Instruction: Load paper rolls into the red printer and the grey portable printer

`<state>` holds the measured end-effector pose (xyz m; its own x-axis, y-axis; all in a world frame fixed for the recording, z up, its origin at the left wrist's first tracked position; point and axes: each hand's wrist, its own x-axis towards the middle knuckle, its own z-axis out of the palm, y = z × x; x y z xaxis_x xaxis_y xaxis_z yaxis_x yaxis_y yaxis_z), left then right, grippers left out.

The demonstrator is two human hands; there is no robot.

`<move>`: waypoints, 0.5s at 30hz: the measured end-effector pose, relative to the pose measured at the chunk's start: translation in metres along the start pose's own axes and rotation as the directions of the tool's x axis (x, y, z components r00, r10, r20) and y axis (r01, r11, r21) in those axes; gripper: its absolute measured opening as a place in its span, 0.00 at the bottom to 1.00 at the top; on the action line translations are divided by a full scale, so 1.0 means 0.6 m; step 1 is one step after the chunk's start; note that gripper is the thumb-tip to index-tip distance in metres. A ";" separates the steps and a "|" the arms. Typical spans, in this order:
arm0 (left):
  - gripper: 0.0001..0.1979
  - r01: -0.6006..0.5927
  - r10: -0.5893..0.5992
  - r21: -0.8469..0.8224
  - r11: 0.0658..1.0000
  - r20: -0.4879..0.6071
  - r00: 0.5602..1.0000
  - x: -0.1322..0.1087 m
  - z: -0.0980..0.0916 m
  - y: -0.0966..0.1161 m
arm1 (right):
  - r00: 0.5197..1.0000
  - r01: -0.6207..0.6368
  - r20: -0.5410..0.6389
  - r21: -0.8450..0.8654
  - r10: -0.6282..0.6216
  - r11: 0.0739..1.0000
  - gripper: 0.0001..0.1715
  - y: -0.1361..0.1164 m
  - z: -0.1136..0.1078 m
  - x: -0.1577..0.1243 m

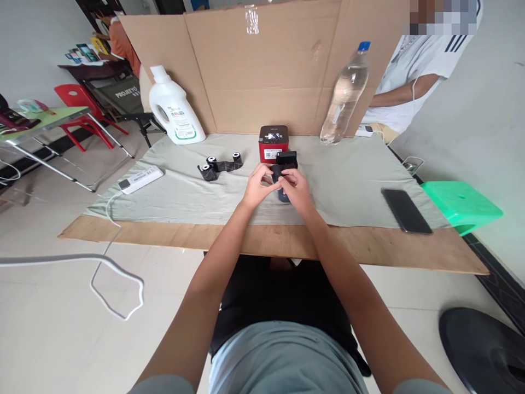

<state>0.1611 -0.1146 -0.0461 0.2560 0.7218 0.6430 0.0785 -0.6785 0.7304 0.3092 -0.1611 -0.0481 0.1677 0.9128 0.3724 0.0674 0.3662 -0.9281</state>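
Your left hand [258, 186] and right hand [297, 189] are grasping a dark object [284, 196]; red box [272, 143] is sitting at their 12 o'clock.

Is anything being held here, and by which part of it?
Yes: the left hand and right hand hold a dark, stick-like object around its middle; its lower end shows below them.

dark gadget [276, 173], slender, its lower end rounded; held between left hand [258, 186] and right hand [296, 189] at the table [164, 231], partly hidden by fingers.
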 end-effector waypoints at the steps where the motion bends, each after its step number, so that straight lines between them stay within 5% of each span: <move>1: 0.21 -0.014 0.014 0.016 1.000 0.021 1.000 0.000 -0.002 0.003 | 1.000 0.000 -0.013 0.000 0.000 1.000 0.18 0.000 0.000 0.000; 5: 0.22 -0.045 0.046 -0.012 0.999 0.105 0.993 0.003 -0.014 0.012 | 0.997 0.000 -0.080 -0.001 0.000 1.000 0.18 0.000 0.000 0.000; 10: 0.30 0.156 -0.147 -0.283 0.946 0.055 0.988 0.010 -0.012 -0.002 | 0.998 0.043 -0.046 0.069 -0.040 0.997 0.20 -0.005 0.002 -0.001; 15: 0.30 0.269 -0.252 -0.360 0.893 0.094 0.963 0.017 -0.007 -0.025 | 0.998 0.057 0.015 0.041 -0.058 0.998 0.21 0.004 0.011 -0.004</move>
<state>0.1583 -0.0965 -0.0495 0.3172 0.8535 0.4134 -0.2078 -0.3628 0.9084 0.3024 -0.1614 -0.0513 0.1489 0.8927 0.4253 0.0360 0.4249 -0.9045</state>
